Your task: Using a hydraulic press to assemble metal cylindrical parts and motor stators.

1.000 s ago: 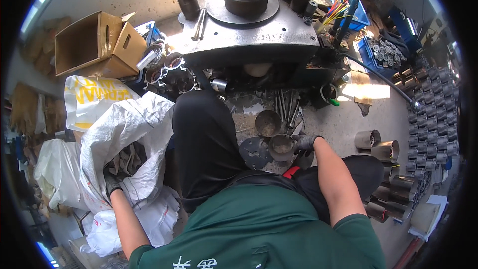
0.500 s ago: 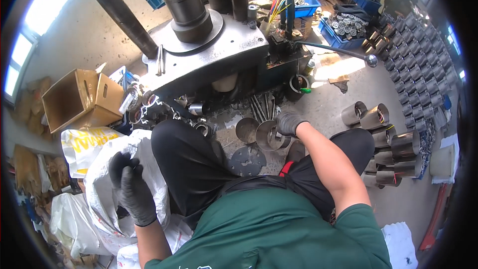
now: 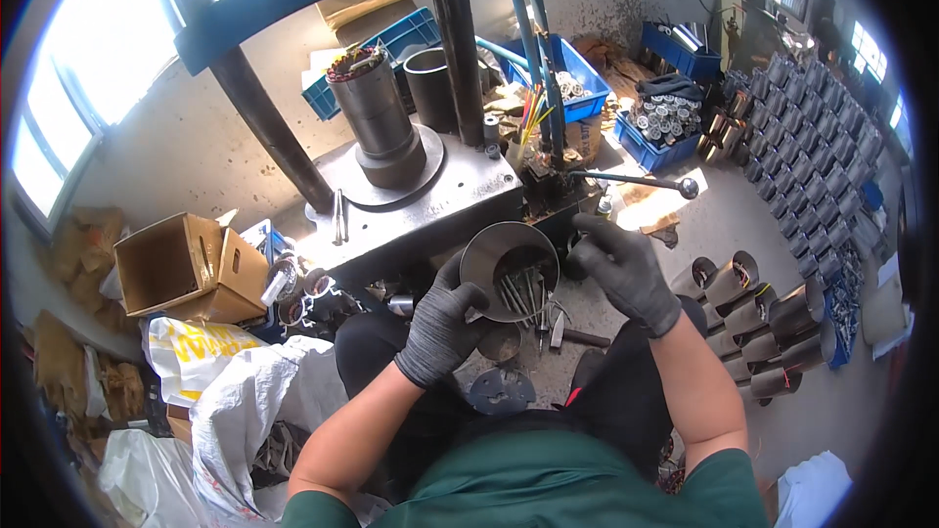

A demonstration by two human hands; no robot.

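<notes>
My left hand [image 3: 445, 321], in a grey glove, grips a short, open-ended metal cylinder [image 3: 480, 262] by its left side, thumb over the rim. It is raised between my knees, its opening facing me. Through it show several metal rods [image 3: 523, 295] lying on the floor. My right hand [image 3: 626, 279], also gloved, hovers just right of the cylinder with fingers apart and nothing visible in it. Below stand a second metal cylinder [image 3: 500, 342], partly hidden by the left hand, and a flat dark disc [image 3: 502, 392] with holes. A hammer [image 3: 579, 336] lies to their right.
Ahead is a press with a metal table [image 3: 469, 191] bearing a dark cylinder [image 3: 375, 122]. Its ball-ended lever [image 3: 636, 181] juts right. Several cylinders [image 3: 748, 315] stand right of my knee, before a tall stack [image 3: 817, 152]. A cardboard box [image 3: 181, 269] and white sacks [image 3: 245, 401] lie left.
My left hand has come from beside the sacks to the middle and now holds a cylinder lifted off the floor. The right hand has left the cylinders and risen. The view has tilted up.
</notes>
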